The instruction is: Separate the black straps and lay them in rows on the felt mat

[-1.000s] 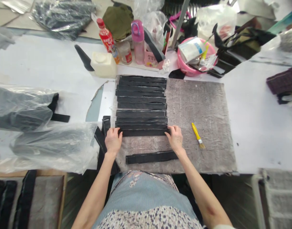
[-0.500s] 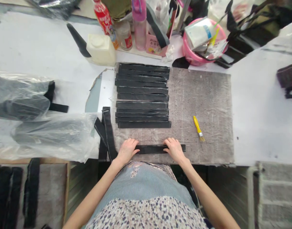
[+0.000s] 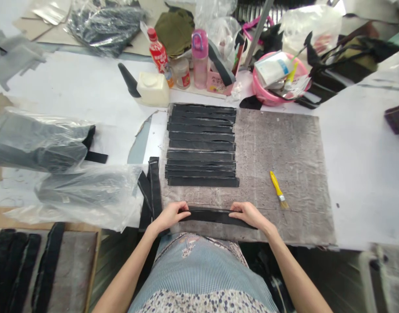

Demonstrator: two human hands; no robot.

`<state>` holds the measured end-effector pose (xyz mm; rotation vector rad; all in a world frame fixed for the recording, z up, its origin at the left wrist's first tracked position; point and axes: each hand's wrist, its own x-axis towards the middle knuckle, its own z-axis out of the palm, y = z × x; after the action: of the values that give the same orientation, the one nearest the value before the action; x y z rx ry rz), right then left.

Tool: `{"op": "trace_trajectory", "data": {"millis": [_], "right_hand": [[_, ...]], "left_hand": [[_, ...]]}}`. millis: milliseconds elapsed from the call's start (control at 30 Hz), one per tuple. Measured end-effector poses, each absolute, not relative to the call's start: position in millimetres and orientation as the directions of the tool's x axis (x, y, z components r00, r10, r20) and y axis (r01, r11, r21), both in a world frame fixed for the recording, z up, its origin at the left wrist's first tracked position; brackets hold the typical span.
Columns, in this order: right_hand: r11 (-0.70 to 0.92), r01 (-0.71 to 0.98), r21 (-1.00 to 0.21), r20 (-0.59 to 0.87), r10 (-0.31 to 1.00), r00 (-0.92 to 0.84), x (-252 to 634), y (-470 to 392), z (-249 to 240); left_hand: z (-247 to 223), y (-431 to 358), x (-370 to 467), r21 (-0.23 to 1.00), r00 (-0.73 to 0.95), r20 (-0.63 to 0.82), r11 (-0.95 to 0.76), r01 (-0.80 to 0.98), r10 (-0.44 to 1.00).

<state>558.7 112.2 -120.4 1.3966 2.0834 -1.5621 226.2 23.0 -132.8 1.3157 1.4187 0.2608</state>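
Observation:
A black fabric strip lies crosswise near the front edge of the grey cloth-covered board. My left hand pinches it toward its left end, thumb and fingers on its upper edge. Toward the right, my right hand grips the same strip in a similar pinch, covering part of it. Beyond my hands, several black strips lie in a stacked row on the board. To the right rests a brush with a yellow handle. Left of my left hand, loose black strips hang over the table edge.
Clear plastic bags holding dark material lie at left. Along the back stand a cream container, a red-labelled bottle, a pink bottle and a pink basin. A lower tray with black strips sits at front left.
The strip's upper edge looks lifted or folded between my hands, and its flat face shows broader. My right hand sits nearer the strip's right end. The head view has shifted, showing more of the back.

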Motion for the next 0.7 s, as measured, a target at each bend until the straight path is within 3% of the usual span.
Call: {"op": "trace_trajectory", "data": {"millis": [167, 367, 533, 700], "right_hand": [[-0.089, 0.668, -0.739, -0.614, 0.498, -0.612, 555, 128, -128], [-0.197, 0.555, -0.808, -0.585, 0.377, -0.718, 548, 127, -135], [-0.231, 0.55, -0.803, -0.593, 0.405, -0.696, 541, 123, -131], [-0.32, 0.49, -0.811, -0.583, 0.374, -0.721, 535, 128, -122]], "left_hand": [[-127, 37, 209, 0.77, 0.204, -0.622, 0.543, 0.335, 0.756], [-123, 40, 206, 0.774, 0.361, -0.608, 0.63, 0.071, 0.707], [-123, 38, 202, 0.776, 0.2, -0.626, 0.629, 0.056, 0.754], [-119, 36, 191, 0.787, 0.317, -0.572, 0.615, -0.046, 0.756]]}}
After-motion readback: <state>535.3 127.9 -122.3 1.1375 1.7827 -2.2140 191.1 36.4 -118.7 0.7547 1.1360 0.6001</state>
